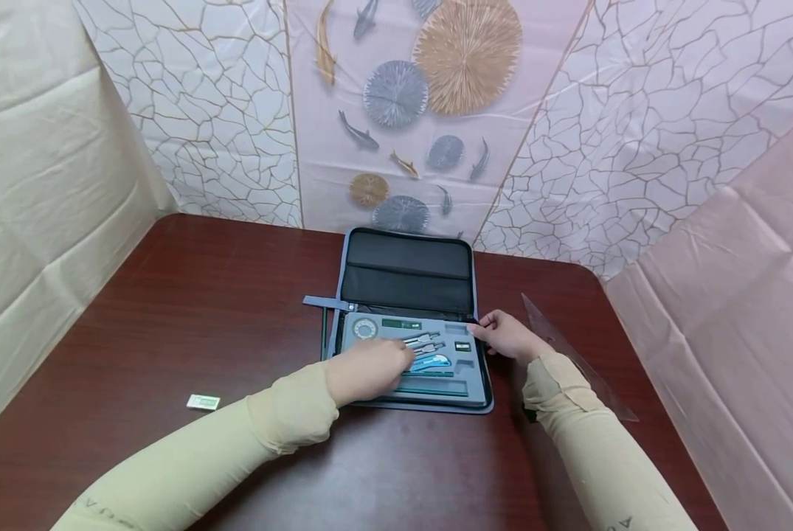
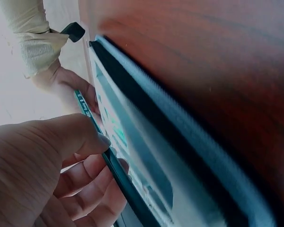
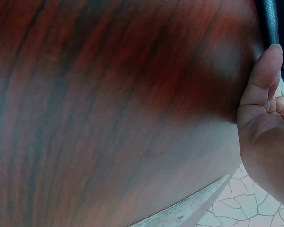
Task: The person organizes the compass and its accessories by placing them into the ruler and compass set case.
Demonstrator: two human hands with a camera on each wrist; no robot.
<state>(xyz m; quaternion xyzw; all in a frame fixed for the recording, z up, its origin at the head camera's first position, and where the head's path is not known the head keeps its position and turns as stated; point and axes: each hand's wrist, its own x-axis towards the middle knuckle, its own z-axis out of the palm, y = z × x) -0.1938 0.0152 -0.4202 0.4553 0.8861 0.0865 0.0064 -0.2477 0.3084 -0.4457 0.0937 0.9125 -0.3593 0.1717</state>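
A zippered drawing-set case (image 1: 406,267) lies unfolded on the table, its black lid leaning back and its grey tray toward me. Over the tray, my left hand (image 1: 372,366) pinches a dark green pencil (image 2: 125,184) between thumb and fingers, as the left wrist view shows. My right hand (image 1: 507,335) grips the right edge of the case near the hinge, with the thumb on the zippered rim in the right wrist view. In the tray sit compasses (image 1: 424,340), a blue utility knife (image 1: 432,362), a sharpener (image 1: 462,346) and a round tape roll (image 1: 364,328). My left hand hides part of the tray.
A small white-and-green eraser (image 1: 203,402) lies on the table (image 1: 257,287) to the left. A clear set square (image 1: 575,361) lies right of the case, partly behind my right arm. Green pencils (image 1: 324,332) stick out beside the case's left edge, below its strap (image 1: 325,302).
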